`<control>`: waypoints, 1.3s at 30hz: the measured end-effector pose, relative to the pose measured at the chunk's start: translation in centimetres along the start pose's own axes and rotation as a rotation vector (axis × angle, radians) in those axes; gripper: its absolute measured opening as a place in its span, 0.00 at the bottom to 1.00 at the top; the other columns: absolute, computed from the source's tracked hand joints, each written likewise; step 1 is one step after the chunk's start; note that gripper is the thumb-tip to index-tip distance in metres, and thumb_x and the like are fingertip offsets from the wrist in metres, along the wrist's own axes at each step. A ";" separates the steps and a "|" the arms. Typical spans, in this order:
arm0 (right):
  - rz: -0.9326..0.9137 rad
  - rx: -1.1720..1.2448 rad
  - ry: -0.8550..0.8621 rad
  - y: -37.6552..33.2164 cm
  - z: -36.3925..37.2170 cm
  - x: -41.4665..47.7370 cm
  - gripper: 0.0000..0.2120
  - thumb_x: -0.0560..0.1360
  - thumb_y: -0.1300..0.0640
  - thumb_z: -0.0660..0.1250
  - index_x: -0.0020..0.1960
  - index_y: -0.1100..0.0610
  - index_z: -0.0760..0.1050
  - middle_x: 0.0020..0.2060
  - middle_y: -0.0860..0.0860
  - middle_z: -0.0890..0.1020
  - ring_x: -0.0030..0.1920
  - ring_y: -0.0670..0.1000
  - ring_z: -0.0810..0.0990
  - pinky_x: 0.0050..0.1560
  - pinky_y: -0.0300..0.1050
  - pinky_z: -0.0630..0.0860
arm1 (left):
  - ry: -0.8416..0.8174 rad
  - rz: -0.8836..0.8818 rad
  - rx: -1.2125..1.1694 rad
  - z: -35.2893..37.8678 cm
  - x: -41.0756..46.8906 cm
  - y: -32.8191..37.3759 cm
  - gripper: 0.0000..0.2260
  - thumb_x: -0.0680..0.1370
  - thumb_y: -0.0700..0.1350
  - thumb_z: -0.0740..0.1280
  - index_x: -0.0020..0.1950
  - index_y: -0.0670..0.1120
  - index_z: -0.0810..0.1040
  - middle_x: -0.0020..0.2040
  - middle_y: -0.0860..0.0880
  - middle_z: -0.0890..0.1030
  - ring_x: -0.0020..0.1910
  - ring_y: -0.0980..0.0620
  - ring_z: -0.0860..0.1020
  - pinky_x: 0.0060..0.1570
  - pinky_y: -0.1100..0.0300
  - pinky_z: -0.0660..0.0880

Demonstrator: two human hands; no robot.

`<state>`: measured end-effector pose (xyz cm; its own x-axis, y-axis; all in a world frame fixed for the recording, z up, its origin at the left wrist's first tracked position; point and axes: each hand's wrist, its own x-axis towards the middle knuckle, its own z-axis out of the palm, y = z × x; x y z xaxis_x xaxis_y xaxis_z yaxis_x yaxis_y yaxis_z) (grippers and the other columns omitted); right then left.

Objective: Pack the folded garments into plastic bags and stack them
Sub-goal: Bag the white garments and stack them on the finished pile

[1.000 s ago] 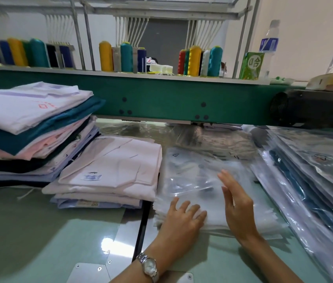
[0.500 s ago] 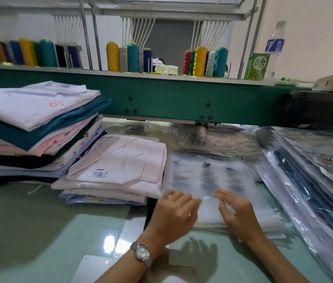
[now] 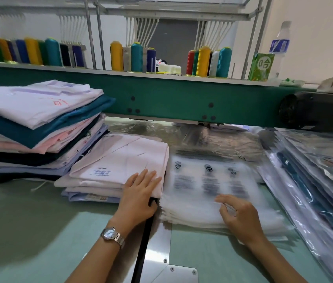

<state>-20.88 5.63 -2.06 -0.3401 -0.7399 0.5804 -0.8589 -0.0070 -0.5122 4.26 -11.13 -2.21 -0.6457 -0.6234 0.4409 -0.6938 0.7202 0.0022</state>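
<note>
Fingers [image 3: 147, 176] of left hand [image 3: 139, 193] lie straight, slightly spread, on pale folded garment [image 3: 120, 160]; right hand [image 3: 241, 217] curls onto blurred plastic bags [image 3: 202, 180], possibly pinching one

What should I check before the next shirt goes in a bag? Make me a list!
1. Left hand on top shirt: ok, lying flat.
2. Shirt folded neatly: ok.
3. Right hand on bags: ok.
4. Top bag pinched: cannot tell, blurred.
5. Bag mouth open: cannot tell.
6. Packed pile beside bags: ok.
</note>
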 end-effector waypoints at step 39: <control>0.777 1.074 -0.443 -15.4 7.7 12.4 0.26 0.77 0.58 0.66 0.68 0.48 0.55 0.50 0.61 0.78 0.41 0.60 0.83 0.36 0.55 0.82 | 0.664 -0.193 -0.213 -4.9 1.6 2.5 0.12 0.76 0.51 0.69 0.57 0.50 0.84 0.25 0.52 0.79 0.23 0.55 0.63 0.29 0.70 0.57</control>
<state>-8.93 -8.66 8.17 -0.2673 -0.9394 -0.2148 0.2692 0.1412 -0.9527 3.09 -8.85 2.95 -0.1414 -0.4779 0.8670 -0.6552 0.7017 0.2799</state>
